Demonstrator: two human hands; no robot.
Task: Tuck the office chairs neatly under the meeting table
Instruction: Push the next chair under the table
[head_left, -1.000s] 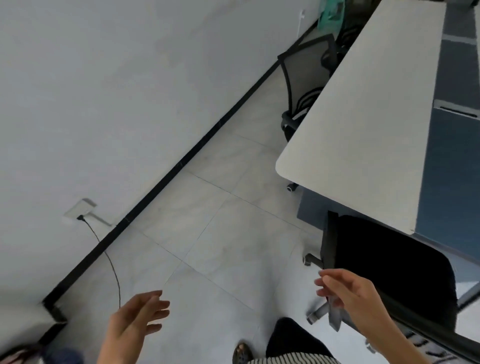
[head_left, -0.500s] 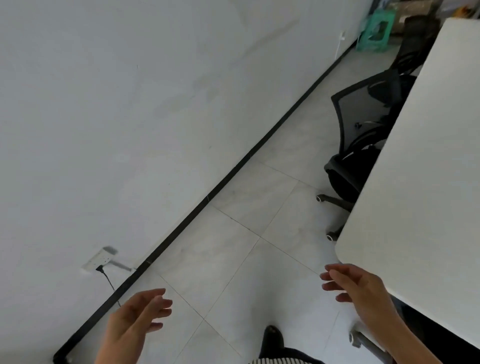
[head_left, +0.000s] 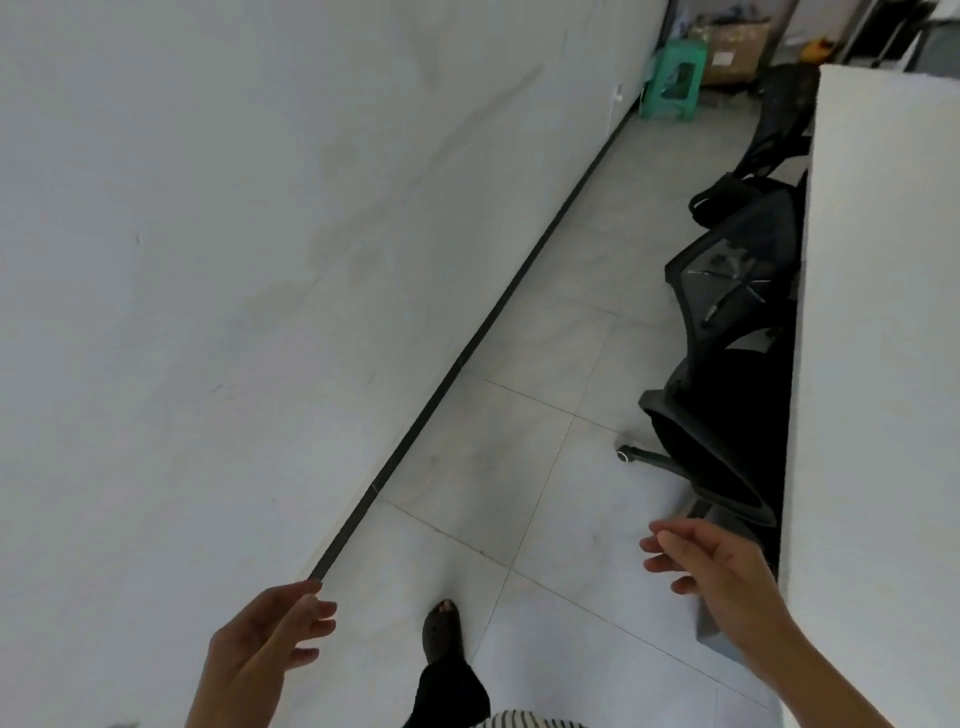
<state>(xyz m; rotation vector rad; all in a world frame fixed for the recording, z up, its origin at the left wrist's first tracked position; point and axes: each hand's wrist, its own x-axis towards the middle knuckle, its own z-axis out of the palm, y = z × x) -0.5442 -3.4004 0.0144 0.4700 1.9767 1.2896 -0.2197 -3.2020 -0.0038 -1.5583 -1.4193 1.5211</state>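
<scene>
A long white wall (head_left: 218, 260) is filling the whole left side, running away to the far corner, with a thin black skirting strip (head_left: 467, 358) tracing where it meets the pale tiled floor (head_left: 509, 467). Along the right side the white meeting table (head_left: 883, 364) is stretching away from the person, its edge running almost straight up the view.

Against that edge, a black mesh-backed office chair (head_left: 727, 332) is sitting with its seat partly under the tabletop, its back and one castor leg (head_left: 631, 454) sticking out onto the tiles. Just beyond it, a second black chair (head_left: 769, 150) is standing close along the same side of the table, mostly in shadow, so how far under it is I cannot tell.

In the far corner a small green plastic stool (head_left: 672, 85) is standing next to a cardboard box (head_left: 732, 49).

Nearest, the person is walking: one dark shoe (head_left: 441, 631) is stepping forward on the tiles, below it a dark trouser leg and a bit of striped hem. Both hands are hanging empty in the air, well apart. The left hand (head_left: 265, 649) is loosely open with fingers gently curled, close to the wall side. The right hand (head_left: 711, 566) is spread and relaxed, just beside the table's edge and near the closer chair, touching neither.
</scene>
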